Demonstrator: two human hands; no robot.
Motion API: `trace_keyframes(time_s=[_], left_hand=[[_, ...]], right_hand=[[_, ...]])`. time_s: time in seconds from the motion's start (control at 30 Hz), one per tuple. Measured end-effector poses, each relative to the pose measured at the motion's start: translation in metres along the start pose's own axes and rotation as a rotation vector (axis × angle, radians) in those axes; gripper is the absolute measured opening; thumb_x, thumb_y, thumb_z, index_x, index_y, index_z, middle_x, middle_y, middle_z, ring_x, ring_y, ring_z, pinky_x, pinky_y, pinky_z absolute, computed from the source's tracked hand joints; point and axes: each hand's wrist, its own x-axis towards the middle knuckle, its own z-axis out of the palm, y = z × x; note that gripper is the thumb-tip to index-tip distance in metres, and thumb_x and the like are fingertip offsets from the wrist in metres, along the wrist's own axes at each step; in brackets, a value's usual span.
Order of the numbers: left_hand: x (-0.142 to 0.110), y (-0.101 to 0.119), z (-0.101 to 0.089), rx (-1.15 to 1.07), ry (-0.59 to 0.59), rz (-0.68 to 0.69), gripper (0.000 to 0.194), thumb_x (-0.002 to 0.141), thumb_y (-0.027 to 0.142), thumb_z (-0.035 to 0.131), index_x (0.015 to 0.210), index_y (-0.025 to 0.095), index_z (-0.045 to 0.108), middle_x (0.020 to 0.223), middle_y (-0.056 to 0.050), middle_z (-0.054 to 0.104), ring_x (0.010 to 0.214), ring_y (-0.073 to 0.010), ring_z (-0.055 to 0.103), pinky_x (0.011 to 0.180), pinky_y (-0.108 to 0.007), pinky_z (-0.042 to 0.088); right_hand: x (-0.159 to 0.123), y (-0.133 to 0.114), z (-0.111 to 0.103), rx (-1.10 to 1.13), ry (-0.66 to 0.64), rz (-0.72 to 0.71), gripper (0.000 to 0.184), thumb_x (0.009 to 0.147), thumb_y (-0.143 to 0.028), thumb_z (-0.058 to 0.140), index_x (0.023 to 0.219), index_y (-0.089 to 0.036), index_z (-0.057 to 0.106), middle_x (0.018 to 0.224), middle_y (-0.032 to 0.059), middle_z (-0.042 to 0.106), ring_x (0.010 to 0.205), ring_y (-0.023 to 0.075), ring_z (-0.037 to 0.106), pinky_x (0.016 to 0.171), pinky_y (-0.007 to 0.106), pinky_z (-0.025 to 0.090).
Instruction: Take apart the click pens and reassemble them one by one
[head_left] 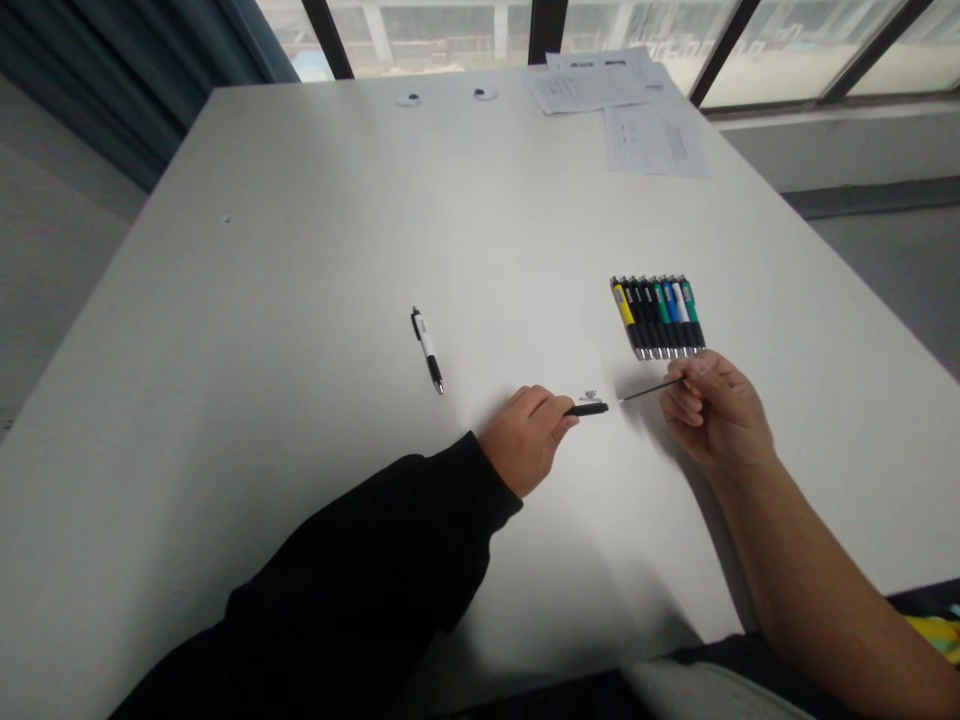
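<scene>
At the near side, a black sleeve (pixel 420 510) led to the left hand (pixel 529 440), its fingers closed round a black pen barrel (pixel 589 409) whose end stuck out toward the right. Opposite it, the right hand (pixel 716 410) pinched the far end of a thin dark refill (pixel 651 390), its other fingers curled in; the refill's pale tip pointed at the barrel's end, just apart from it. Gripped so far back, the refill could waver, and a small error in line could make the tip catch the barrel's rim and slip or bend. Just beyond the barrel lay a few small silvery parts (pixel 591 397), too small to tell apart; a sideways sweep of the barrel or a knuckle could scatter them across the smooth white table (pixel 315 250). Farther out on the left, a white-and-black pen (pixel 427 350) lay alone, well apart from both hands. A row of pens (pixel 660 318) lay side by side beyond the right fingertips, so close that contact could not be ruled out; lifting the wrist carelessly might knock the row askew. Two white discs (pixel 409 99) and some papers (pixel 652 140) lay near the far edge, out of harm's way.
</scene>
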Motion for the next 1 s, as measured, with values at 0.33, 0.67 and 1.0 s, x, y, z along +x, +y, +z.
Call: trace_keyframes(time_s=[0.33, 0.67, 1.0], left_hand=[[-0.002, -0.003, 0.002, -0.043, 0.002, -0.017, 0.028, 0.103, 0.03, 0.047, 0.11, 0.013, 0.068, 0.093, -0.011, 0.069, 0.085, -0.0201, 0.062, 0.08, -0.036, 0.055], [-0.002, 0.012, 0.002, -1.067, -0.293, -0.635, 0.035, 0.095, 0.048, 0.059, 0.097, 0.013, 0.064, 0.077, -0.004, 0.07, 0.054, -0.0105, 0.064, 0.049, -0.021, 0.048], [0.003, 0.009, -0.001, -1.268, -0.409, -0.743, 0.051, 0.086, 0.062, 0.065, 0.098, 0.013, 0.059, 0.075, -0.004, 0.069, 0.052, -0.0121, 0.067, 0.04, -0.018, 0.041]], right_hand=[[-0.007, -0.001, 0.006, -0.06, -0.057, -0.054, 0.019, 0.077, -0.027, 0.083, 0.07, -0.023, 0.066, 0.082, 0.0003, 0.068, 0.048, 0.0074, 0.046, 0.038, 0.023, 0.033], [-0.02, 0.011, 0.014, -0.149, -0.363, 0.098, 0.017, 0.076, -0.021, 0.085, 0.092, -0.026, 0.081, 0.086, 0.0024, 0.07, 0.053, 0.0091, 0.053, 0.041, 0.023, 0.035], [-0.025, 0.002, 0.024, -0.067, -0.23, 0.181, 0.012, 0.08, -0.029, 0.082, 0.083, -0.02, 0.074, 0.064, -0.0007, 0.065, 0.047, 0.009, 0.054, 0.041, 0.019, 0.036]])
